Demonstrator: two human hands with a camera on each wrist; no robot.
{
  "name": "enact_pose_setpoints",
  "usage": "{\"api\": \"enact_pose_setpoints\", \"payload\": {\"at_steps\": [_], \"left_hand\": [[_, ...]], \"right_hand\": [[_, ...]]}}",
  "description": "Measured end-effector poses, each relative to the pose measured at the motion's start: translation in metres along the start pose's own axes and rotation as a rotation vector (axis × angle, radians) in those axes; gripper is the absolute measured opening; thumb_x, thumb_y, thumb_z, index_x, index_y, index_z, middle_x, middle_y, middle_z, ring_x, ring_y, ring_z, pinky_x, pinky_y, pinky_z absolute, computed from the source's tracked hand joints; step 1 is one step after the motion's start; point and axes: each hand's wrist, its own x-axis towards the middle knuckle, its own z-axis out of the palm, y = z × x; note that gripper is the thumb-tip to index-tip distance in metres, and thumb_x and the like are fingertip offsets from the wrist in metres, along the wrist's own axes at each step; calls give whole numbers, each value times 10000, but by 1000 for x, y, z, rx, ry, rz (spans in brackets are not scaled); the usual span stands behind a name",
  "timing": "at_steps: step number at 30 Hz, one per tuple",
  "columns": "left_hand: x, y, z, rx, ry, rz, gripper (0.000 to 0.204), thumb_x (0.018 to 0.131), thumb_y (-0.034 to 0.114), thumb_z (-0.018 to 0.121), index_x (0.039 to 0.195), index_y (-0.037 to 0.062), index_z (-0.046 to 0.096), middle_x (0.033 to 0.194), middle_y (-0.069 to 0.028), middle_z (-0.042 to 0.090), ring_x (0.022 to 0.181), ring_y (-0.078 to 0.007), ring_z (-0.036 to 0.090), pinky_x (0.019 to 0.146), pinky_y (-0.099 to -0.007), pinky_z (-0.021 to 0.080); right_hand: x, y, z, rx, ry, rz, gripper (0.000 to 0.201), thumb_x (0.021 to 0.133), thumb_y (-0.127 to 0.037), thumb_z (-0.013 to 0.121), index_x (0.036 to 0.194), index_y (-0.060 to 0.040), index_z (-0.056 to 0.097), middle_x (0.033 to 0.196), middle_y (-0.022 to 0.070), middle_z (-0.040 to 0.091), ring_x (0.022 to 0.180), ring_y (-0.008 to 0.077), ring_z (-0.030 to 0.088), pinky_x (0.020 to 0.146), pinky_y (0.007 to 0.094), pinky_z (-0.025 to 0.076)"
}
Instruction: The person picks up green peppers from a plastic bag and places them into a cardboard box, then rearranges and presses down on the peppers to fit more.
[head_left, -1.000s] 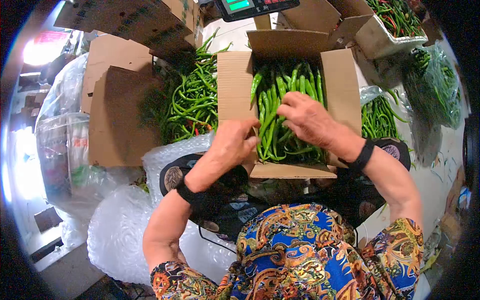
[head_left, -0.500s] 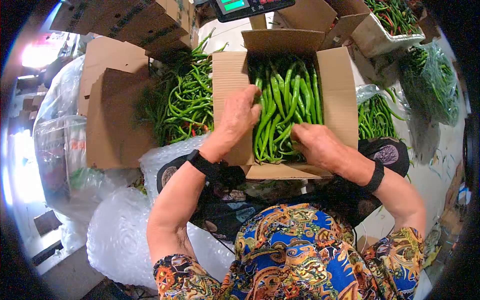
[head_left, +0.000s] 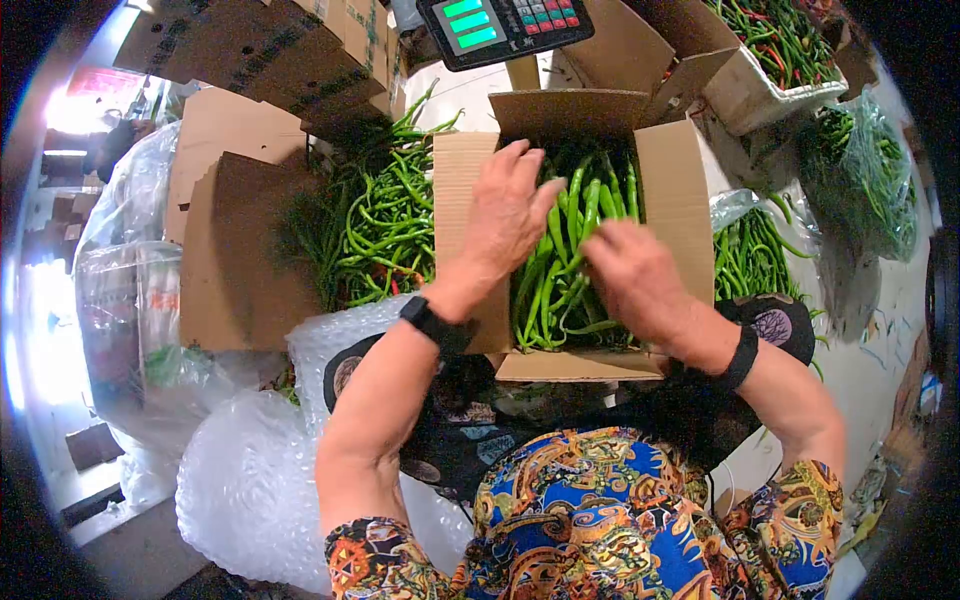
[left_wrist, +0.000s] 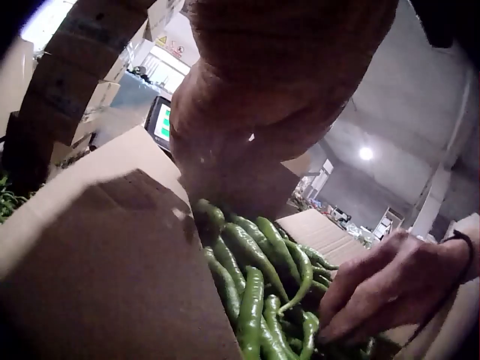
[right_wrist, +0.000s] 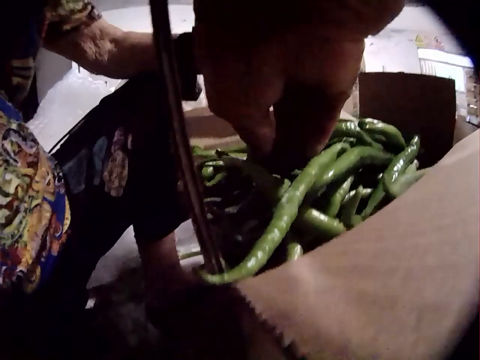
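Note:
Long green chili peppers lie lengthwise in an open cardboard box in front of the person. My left hand is over the box's left side, fingers stretched toward the far left corner and thumb apart. Over the right half, my right hand reaches down, its fingertips among the peppers. From the right wrist, the right hand hangs over the chili peppers, its fingertips hidden; I cannot tell whether they pinch one. The left wrist view shows the right hand bent down at the peppers' edge.
A digital scale display stands beyond the box. Loose green peppers are heaped at left beside cardboard flaps. Bubble wrap lies lower left. More peppers lie at right, near a foam crate and a plastic bag of peppers.
My left hand has moved from the box's near left side up toward its far left corner, its fingers spreading. The right hand drew back toward the near right, then shifted slightly among the peppers.

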Motion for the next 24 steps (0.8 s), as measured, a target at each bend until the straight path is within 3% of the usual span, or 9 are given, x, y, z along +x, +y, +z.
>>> {"api": "enact_pose_setpoints", "payload": {"at_steps": [2,3,4,5,10,12,14,18,24], "left_hand": [[0,-3,34,324,66,169,430,889,351,603,1174,31,576,1097,-204,578,974,-358,557,849,-455,460],[-3,10,40,189,-37,-24,520,897,410,568,1233,16,531,1061,-213,550,971,-385,521,834,-489,438],[-7,20,43,187,-274,-130,565,899,421,559,1281,14,479,1073,-212,531,1003,-389,492,853,-495,412],[-19,28,53,170,-193,-159,563,900,420,558,1283,17,471,1095,-213,519,1029,-387,475,870,-506,394],[-28,25,65,151,-252,-316,602,925,445,508,1342,24,403,1192,-218,476,1141,-398,416,938,-527,349],[-27,16,60,57,-301,-390,570,931,405,519,1323,0,435,1184,-232,486,1154,-408,416,944,-536,342],[-31,-1,60,-204,75,-269,493,937,340,505,1269,-23,479,1116,-250,514,1077,-419,465,931,-497,380],[-25,12,43,-44,-2,-238,409,859,125,578,1244,5,511,1074,-253,530,980,-416,527,855,-480,444],[-3,9,11,187,-127,-273,329,767,116,677,1057,32,545,900,-222,608,863,-412,594,722,-504,470]], "right_hand": [[11,11,3,-138,257,49,200,731,-24,583,929,-7,561,941,169,530,941,325,550,749,403,508],[7,16,7,-144,259,51,200,731,-24,583,929,-7,561,941,169,530,941,325,550,749,403,508],[0,23,14,-69,111,124,217,740,-18,577,955,2,558,986,179,528,971,337,538,768,414,504],[-5,27,20,11,-39,198,233,750,-11,572,981,11,555,1032,189,526,1001,348,525,788,424,501],[0,37,28,73,-15,221,296,758,-77,648,1024,17,559,1054,204,556,983,377,541,846,441,473],[13,49,25,123,-8,252,359,758,-120,702,1060,16,564,1070,218,568,987,380,553,858,424,463],[18,59,19,304,-76,498,348,791,-203,678,1032,15,555,1027,223,580,955,378,564,833,427,462],[16,74,40,193,210,438,314,779,-179,660,978,18,517,986,286,536,870,470,551,766,521,450],[37,69,42,70,123,542,253,804,-172,623,912,43,545,906,300,572,860,492,566,757,566,466]]}}
